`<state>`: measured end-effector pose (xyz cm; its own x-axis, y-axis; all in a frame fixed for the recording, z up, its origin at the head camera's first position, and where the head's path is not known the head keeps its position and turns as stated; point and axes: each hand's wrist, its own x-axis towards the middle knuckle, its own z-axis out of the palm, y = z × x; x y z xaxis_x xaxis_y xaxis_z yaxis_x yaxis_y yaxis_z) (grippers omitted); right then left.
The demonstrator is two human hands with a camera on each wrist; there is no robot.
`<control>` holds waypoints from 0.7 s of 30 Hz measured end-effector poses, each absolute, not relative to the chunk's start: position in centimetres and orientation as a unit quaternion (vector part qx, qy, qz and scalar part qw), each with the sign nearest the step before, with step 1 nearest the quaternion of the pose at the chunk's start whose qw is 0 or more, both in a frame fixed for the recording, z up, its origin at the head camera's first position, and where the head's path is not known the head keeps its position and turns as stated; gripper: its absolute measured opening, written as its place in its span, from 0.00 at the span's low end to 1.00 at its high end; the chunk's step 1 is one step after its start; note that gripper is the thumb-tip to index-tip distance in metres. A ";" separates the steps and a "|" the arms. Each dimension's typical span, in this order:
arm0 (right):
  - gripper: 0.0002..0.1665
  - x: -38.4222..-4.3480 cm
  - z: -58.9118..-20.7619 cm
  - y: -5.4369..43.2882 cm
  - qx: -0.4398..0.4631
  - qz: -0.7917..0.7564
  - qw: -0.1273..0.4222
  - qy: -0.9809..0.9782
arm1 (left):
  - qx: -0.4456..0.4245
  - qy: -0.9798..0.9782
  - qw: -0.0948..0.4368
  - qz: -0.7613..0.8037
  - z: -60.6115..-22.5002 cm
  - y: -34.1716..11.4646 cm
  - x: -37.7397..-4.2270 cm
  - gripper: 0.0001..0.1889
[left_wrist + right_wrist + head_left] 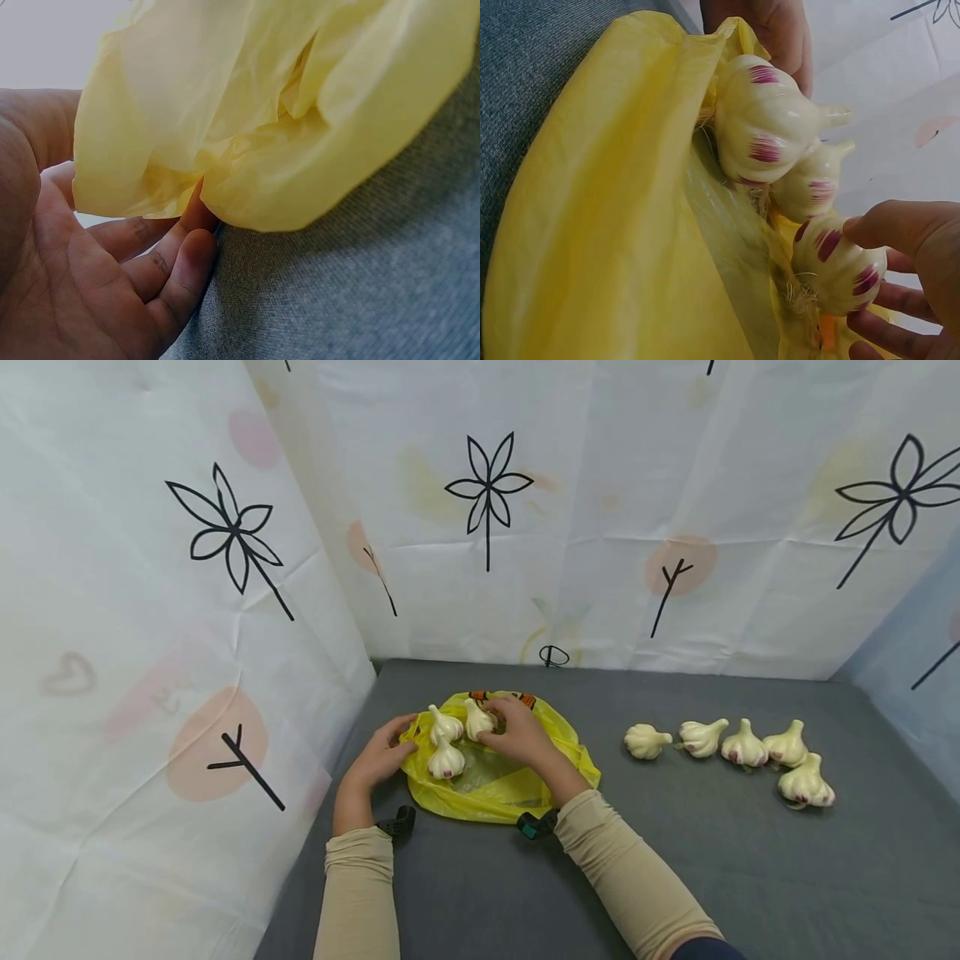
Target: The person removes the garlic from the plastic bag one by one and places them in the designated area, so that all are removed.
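Observation:
A yellow plastic bag (517,789) lies spread on the grey table, its mouth turned up. Two garlic bulbs (447,760) sit at its left inside edge, one behind the other. My right hand (521,735) pinches a third garlic bulb (840,266) between thumb and fingers, beside those two at the back of the bag. At the bag's left rim, my left hand (381,752) holds the thin plastic (247,150), thumb on one side and fingers on the other. The left wrist view hides the bulbs behind the plastic.
To the right of the bag, several garlic bulbs (744,745) stand in a loose row on the grey tabletop (675,852). Patterned white cloth (585,510) hangs behind and at the left side of the table. A dark band sits at each wrist.

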<state>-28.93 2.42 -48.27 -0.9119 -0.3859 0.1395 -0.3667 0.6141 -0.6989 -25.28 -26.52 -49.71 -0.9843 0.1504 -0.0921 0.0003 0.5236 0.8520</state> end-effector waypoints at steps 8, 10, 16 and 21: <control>0.29 -28.5 -47.7 3.2 -0.209 -0.406 0.016 0.889 | 0.046 0.869 0.077 0.487 -49.5 -26.5 -25.1 0.32; 0.29 -28.3 -47.5 3.5 -0.211 -0.416 0.014 0.884 | 0.047 0.868 0.076 0.488 -49.4 -26.4 -25.1 0.32; 0.30 -27.6 -46.5 4.3 -0.213 -0.435 0.009 0.875 | 0.045 0.870 0.075 0.486 -49.4 -26.4 -25.1 0.32; 0.29 -26.9 -45.6 5.0 -0.220 -0.448 -0.002 0.866 | 0.043 0.873 0.076 0.479 -49.5 -26.4 -25.1 0.32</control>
<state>-26.92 5.00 -45.61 -0.9034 -0.3789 0.2006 -0.3827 0.5016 -0.7758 -25.11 -26.35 -49.50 -0.9847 0.1482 -0.0920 0.0019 0.5365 0.8439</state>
